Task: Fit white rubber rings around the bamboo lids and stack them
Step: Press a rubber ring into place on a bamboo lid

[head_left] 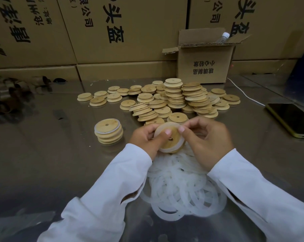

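Both hands hold one bamboo lid (172,139) tilted toward me above the table. My left hand (146,138) grips its left edge with the thumb on its face. My right hand (206,137) pinches the white rubber ring (160,130) at the lid's upper rim. Under my wrists lies a heap of loose white rings (180,187). A short stack of ringed lids (108,131) stands to the left. Several plain lids are piled and scattered behind (173,96).
An open small cardboard box (205,65) with a bottle (222,37) in it stands at the back right. Large cartons (112,32) wall off the back. A phone (292,119) with a white cable (243,92) lies right. Dark objects (6,96) sit far left on the shiny metal table (51,163).
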### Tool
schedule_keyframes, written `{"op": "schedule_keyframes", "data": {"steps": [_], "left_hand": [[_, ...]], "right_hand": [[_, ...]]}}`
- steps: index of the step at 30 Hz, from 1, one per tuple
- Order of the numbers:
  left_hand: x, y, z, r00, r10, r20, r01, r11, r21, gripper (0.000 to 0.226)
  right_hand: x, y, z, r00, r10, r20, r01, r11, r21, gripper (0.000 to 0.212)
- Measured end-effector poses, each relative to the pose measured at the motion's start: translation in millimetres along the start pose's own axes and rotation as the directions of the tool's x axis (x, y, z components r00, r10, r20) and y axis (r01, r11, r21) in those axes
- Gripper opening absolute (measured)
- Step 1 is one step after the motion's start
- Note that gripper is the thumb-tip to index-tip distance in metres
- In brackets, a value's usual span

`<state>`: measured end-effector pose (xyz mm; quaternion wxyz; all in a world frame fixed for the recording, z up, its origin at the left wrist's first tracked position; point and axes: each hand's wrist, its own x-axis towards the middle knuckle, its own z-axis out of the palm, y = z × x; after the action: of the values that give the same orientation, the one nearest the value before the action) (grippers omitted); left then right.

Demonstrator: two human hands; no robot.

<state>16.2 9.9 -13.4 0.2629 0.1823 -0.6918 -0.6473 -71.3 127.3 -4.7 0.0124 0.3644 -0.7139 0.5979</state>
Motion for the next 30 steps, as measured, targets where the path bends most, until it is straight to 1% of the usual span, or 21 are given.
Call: {"op": "schedule_keyframes", "data": {"steps": [3, 6, 12, 15, 18, 22, 24, 30], "left_hand": [[-2, 1, -1, 0.995, 0.095, 0.021, -0.097, 0.993, 0.072, 0.008], [-1, 1, -2, 0.993, 0.116, 0.013, -0.117, 0.991, 0.065, 0.01], [1, 1, -2, 0.998, 0.061, 0.01, -0.06, 0.997, -0.051, 0.011], [2, 0, -4, 1.0, 0.018, 0.019, -0.015, 0.988, -0.155, 0.013], [4, 0, -5, 0.999, -0.032, 0.031, 0.038, 0.97, -0.242, 0.017], [5, 0, -5, 0.997, -0.067, 0.042, 0.078, 0.928, -0.365, 0.029], [5, 1, -4, 0.996, -0.077, 0.045, 0.089, 0.905, -0.417, 0.032], [4, 2, -3, 0.993, -0.107, 0.047, 0.117, 0.868, -0.483, 0.038]], "right_hand": [[0, 0, 0, 1.0, -0.017, 0.014, 0.017, 1.0, 0.01, 0.019], [0, -1, -1, 1.0, -0.014, 0.025, 0.013, 1.0, 0.022, 0.017], [5, -5, -4, 0.999, 0.018, 0.034, -0.021, 0.998, 0.061, 0.014], [6, -6, -5, 0.999, 0.021, 0.044, -0.024, 0.997, 0.073, 0.012], [6, -6, -5, 0.998, 0.021, 0.052, -0.025, 0.996, 0.091, 0.014], [6, -9, -5, 0.999, 0.014, 0.045, -0.018, 0.994, 0.108, 0.016], [5, -10, -4, 0.999, 0.011, 0.039, -0.016, 0.993, 0.113, 0.015], [3, -12, -3, 0.999, 0.012, 0.035, -0.015, 0.995, 0.096, 0.012]]}}
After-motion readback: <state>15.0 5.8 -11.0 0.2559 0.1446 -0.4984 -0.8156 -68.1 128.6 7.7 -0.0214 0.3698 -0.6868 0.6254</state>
